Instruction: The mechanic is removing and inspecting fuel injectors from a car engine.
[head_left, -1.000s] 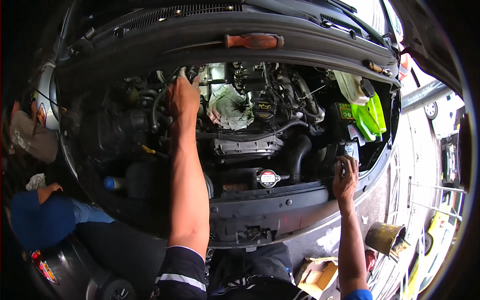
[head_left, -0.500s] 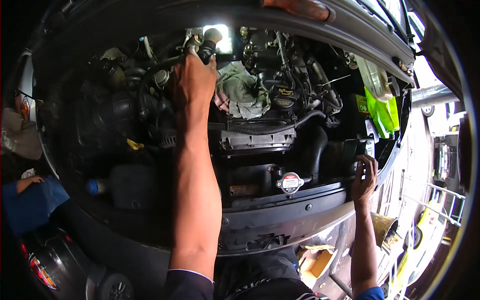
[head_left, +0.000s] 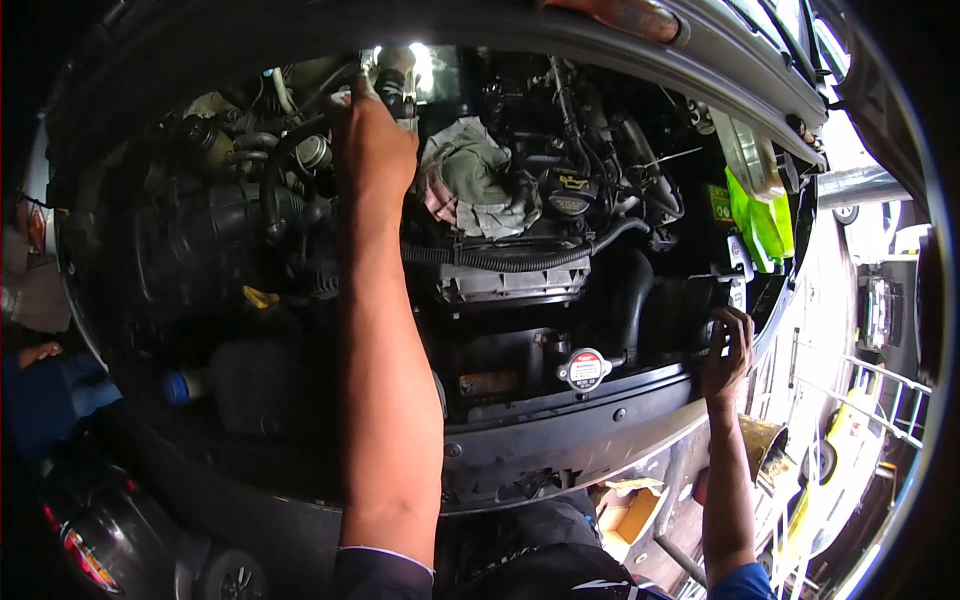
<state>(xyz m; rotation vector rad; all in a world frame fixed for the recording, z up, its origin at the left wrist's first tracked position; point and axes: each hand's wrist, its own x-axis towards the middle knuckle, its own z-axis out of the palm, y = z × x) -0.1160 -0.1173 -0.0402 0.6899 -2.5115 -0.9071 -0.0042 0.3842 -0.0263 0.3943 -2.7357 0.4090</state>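
Note:
My left hand (head_left: 375,145) reaches deep into the engine bay, fingers curled beside a dark ribbed pipe end (head_left: 392,82). What sits inside those fingers is hidden, and a bright glare lies just past them. To the right of this hand, a crumpled grey-green cloth (head_left: 475,180) lies on top of the engine. Next to the cloth is a black oil filler cap (head_left: 568,190) with a yellow symbol. My right hand (head_left: 728,355) rests at the front right edge of the bay, fingers apart and slightly bent.
A radiator cap (head_left: 584,369) sits at the front, behind the front panel (head_left: 560,445). A ribbed hose (head_left: 500,262) crosses the middle. A bright green bag (head_left: 765,220) hangs by a reservoir at the right. The raised hood edge (head_left: 470,30) arches overhead. Another person's hand (head_left: 40,353) shows far left.
My left hand has moved slightly up and left, past its earlier place by the pipe. My right hand stays at the edge. The view has shifted a little.

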